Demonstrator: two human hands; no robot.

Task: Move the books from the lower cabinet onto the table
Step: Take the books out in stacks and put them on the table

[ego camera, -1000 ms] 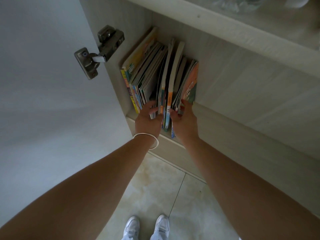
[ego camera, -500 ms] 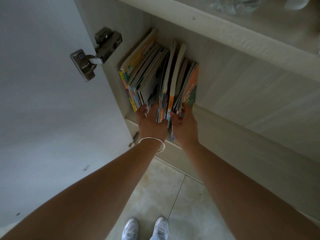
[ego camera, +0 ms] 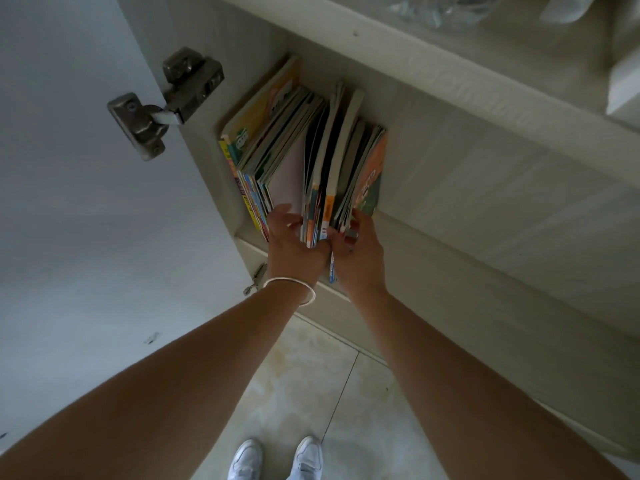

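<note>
- Head view: the left hand and right hand clasp the near ends of a bundle of books from either side, fingers curled round the spines.
- That bundle stands upright in the lower cabinet, just beside more books leaning against the left wall.
- A bracelet circles the left wrist.
- The cabinet door stands open on its hinge.

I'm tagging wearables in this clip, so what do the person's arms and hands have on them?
Both forearms are bare, with no sleeves in view and no gloves. The left hand has a thin, plain silver bangle round its wrist. The right hand shows no watch or bracelet at the wrist; whether any finger has a ring is too small to tell.
</note>
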